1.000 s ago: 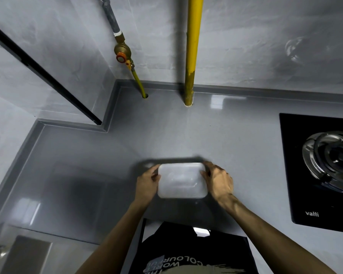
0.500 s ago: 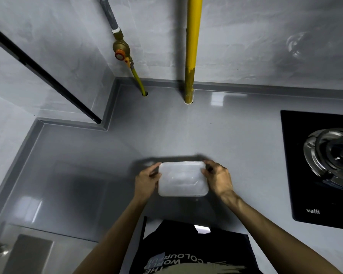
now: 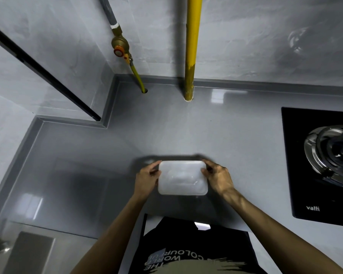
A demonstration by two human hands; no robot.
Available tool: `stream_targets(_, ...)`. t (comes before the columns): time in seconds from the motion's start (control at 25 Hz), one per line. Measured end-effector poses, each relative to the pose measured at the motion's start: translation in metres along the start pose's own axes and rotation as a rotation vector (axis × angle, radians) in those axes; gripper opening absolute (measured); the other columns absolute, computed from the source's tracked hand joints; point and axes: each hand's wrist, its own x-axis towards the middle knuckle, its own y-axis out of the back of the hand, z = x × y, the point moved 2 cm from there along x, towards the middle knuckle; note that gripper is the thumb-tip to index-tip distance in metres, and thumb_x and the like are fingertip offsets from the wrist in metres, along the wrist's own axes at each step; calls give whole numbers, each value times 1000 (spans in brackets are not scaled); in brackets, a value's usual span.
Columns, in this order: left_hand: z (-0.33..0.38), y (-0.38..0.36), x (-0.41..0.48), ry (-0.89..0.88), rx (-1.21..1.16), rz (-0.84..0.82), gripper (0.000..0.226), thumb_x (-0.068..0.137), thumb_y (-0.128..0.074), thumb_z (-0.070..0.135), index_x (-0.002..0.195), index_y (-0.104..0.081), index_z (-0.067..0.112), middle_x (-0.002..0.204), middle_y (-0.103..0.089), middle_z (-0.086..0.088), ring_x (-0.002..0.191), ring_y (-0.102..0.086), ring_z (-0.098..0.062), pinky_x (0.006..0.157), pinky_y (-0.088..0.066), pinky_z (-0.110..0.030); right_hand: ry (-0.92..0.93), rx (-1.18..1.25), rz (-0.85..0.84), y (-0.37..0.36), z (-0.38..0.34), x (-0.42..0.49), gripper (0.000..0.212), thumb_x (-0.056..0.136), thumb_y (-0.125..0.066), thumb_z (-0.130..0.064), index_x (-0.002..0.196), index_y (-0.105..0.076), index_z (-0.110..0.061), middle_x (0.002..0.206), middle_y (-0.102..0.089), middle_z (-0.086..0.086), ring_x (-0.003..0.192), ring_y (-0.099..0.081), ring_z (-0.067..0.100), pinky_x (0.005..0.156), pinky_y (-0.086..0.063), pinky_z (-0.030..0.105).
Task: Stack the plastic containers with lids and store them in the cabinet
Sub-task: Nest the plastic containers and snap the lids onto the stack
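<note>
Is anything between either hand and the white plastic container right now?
Nothing visible. The left hand and right hand already grip the short ends of the translucent white lidded plastic container over the grey countertop. No cabinet is in view.

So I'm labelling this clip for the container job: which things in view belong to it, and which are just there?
Part of the job:
- lidded plastic container
- left hand and right hand, gripping its two ends
- grey countertop

Just there:
- gas hob
- yellow pipe
- gas valve
</note>
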Motion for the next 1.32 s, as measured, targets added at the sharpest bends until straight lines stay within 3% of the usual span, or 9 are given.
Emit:
stream_targets(0.2,-3,0,-2,37,21,0,38,88,-62,15,126,-63,17,117,-71,-5,102,-67,-18,91,-57,-40,-24,100,-25,0,-1,-1,41,93,-62,-25,133,-58,-19,120,-70,10,112,-66,27,102,-50,40)
stream_targets(0.4,-11,3,-6,194,-113,-140,34,88,-65,27,118,-65,12,112,-69,-12,94,-70,-27,72,-62,-41,-159,23,-39,-1,5,-8,53,91,-52,-54,136,-51,-25,125,-67,11,116,-61,35,97,-50,40)
stream_targets(0.6,-2,5,-7,152,14,-200,13,82,-69,9,94,-71,2,92,-68,-15,81,-67,-22,77,-61,-43,-176,81,-103,-2,11,-14,27,90,-63,-32,109,-70,-14,107,-73,9,97,-66,27,87,-53,37)
stream_targets(0.76,5,-13,-17,147,-30,-228,29,80,-72,7,108,-69,0,101,-69,-14,83,-67,-21,73,-61,-37,-195,122,-46,14,31,-37,11,88,-65,-29,88,-69,-19,86,-71,4,82,-64,25,76,-51,35)
stream_targets(0.84,4,-31,-25,182,-65,-290,33,81,-72,6,113,-67,-1,105,-69,-16,83,-68,-23,72,-61,-38,-232,136,-25,24,51,-56,13,87,-67,-29,78,-65,-20,75,-67,3,72,-60,23,69,-50,35)
stream_targets(0.96,4,-65,-40,193,-45,-342,34,81,-72,7,114,-66,0,108,-70,-19,85,-68,-24,75,-61,-42,-278,145,5,39,80,-80,18,87,-67,-28,88,-68,-11,83,-71,12,77,-64,31,78,-55,44)
stream_targets(1.16,4,-99,-65,211,-67,-191,40,84,-71,13,120,-63,0,116,-69,-19,98,-68,-29,89,-56,-48,-269,203,-3,47,103,-95,33,89,-62,-42,109,-69,-18,103,-72,3,97,-65,25,91,-52,38)
stream_targets(1.32,-6,-97,-97,204,-47,112,29,90,-63,17,114,-65,1,106,-71,-20,97,-67,-32,92,-53,-46,-216,257,58,58,121,-112,34,92,-57,-45,116,-64,-22,107,-67,-3,103,-62,21,94,-48,32)
